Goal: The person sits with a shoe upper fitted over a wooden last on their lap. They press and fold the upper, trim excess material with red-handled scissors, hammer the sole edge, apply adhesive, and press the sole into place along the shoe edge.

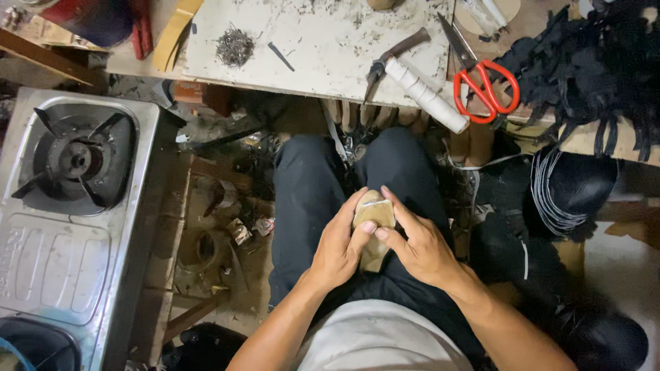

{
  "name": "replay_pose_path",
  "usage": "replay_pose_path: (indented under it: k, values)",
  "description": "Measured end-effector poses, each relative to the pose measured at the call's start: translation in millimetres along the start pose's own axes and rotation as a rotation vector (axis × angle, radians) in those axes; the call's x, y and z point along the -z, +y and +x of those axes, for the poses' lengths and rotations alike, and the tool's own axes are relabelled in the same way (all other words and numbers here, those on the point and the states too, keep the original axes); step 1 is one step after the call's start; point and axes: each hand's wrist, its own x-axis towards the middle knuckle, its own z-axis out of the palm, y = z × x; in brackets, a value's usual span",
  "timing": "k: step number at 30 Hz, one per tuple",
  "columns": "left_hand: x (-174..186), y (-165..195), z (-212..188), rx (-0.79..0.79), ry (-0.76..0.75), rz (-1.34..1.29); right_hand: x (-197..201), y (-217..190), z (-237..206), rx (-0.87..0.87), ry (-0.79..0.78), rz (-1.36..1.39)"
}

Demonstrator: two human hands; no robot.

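Note:
In the head view, both my hands hold a tan wooden shoe form [375, 214] over my lap, between my dark-trousered knees. My left hand [338, 246] wraps its left side with the thumb pressed on the top face. My right hand [419, 244] grips the right side, index finger lying along the upper edge. The lower end of the form shows between my palms.
A worn white worktable [316, 48] lies ahead with red-handled scissors [485, 79], a white-wrapped tool [425, 95], a dark-handled hammer [395, 56] and a pile of small nails [235, 47]. A steel gas stove [69, 199] stands at left. Black leather pieces [591, 75] and shoe uppers [564, 199] crowd the right.

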Motion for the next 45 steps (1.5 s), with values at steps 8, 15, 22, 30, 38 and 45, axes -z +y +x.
replay_pose_path:
  k: [8,15,22,30,38,45]
  values:
    - [-3,-7,13,0.044,0.066,-0.021,-7,18,2,-0.131,0.014,-0.010]
    - [9,-32,42,0.321,0.133,-0.329,0,72,35,-0.445,-0.113,0.880]
    - [4,-46,30,0.316,0.127,-0.412,-15,57,26,-0.318,-0.134,0.655]
    - [9,-8,11,0.262,0.141,-0.227,-13,0,10,-0.241,0.055,-0.050]
    - [13,-15,13,0.312,0.147,-0.167,-1,-15,21,-0.242,-0.045,-0.031]
    - [11,-50,28,0.347,0.129,-0.383,22,-19,117,-0.007,0.020,-0.257]
